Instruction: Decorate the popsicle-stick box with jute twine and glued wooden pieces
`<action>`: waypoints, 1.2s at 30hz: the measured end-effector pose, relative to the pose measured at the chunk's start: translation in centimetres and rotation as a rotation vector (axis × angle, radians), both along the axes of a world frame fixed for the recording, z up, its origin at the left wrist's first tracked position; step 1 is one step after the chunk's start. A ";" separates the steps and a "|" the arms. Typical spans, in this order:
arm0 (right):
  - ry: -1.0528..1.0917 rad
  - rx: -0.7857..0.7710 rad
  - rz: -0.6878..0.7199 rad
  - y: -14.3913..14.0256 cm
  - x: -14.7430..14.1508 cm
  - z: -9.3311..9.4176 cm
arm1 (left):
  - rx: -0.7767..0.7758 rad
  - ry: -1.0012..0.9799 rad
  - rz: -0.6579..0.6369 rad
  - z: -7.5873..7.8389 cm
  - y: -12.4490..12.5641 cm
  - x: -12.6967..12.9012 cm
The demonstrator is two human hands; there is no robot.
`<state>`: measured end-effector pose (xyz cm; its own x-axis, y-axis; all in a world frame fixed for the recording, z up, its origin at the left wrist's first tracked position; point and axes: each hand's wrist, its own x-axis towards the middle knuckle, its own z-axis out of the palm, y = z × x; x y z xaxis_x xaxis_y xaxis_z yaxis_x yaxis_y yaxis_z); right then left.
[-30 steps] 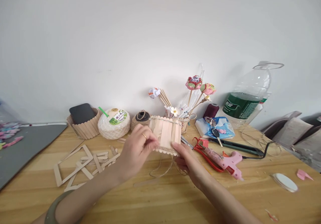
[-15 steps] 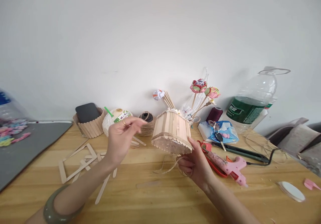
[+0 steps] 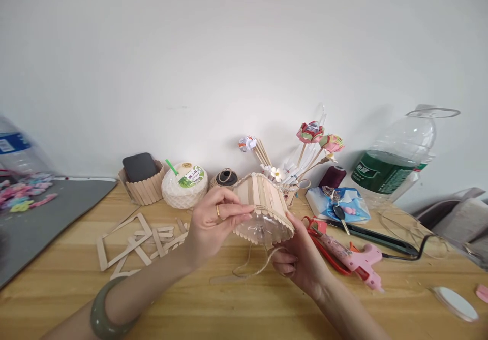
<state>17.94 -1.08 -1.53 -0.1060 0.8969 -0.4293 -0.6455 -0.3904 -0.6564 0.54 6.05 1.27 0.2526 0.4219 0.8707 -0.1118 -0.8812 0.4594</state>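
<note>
Tilted in the air, a pot covered with wooden craft sticks (image 3: 261, 192) shows its clear plastic underside. Jute twine (image 3: 263, 209) runs round its lower band, and a loose tail hangs below it. My left hand (image 3: 213, 220), wearing a ring, is closed in a pinch at the pot's lower left edge, at the twine band. On the right side, my right hand (image 3: 299, 258) grips the pot with the thumb at its edge, and its curled fingers hold the loose twine below.
Loose craft sticks (image 3: 133, 243) lie left on the wooden table. A pink glue gun (image 3: 358, 258) and red-handled scissors (image 3: 324, 251) lie right. Behind stand a wrapped coconut (image 3: 185, 190), a stick holder with a dark phone (image 3: 147, 187), paper flowers (image 3: 310, 132) and a large bottle (image 3: 385, 170).
My left hand has come right and down, from the air beside the pot onto its lower edge. The pot has tilted, showing more of its underside. The view has shifted slightly.
</note>
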 end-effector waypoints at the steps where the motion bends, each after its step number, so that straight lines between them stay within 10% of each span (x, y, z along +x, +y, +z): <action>1: -0.004 -0.006 0.005 0.0 0.0 -0.1 | 0.081 0.007 0.055 0.1 0.0 -0.1; 6: -0.006 0.004 0.036 -0.1 -0.1 -0.1 | 0.207 0.072 0.207 0.3 0.0 -0.5; 17: 0.005 0.014 0.035 -0.1 -0.1 -0.3 | -0.228 -0.068 0.131 0.6 1.1 -1.4; 28: -0.149 -0.008 0.015 -0.1 -0.3 0.1 | 0.535 0.489 0.362 0.6 0.3 -1.0; 36: -0.262 0.028 -0.136 0.2 -0.4 -0.4 | 0.717 0.672 0.413 0.2 1.6 -1.5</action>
<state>17.59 -0.87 -1.98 0.1269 0.9072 -0.4012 -0.4973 -0.2918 -0.8171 -0.93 7.65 1.48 0.7278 0.0287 0.6852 0.3413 -0.8817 -0.3257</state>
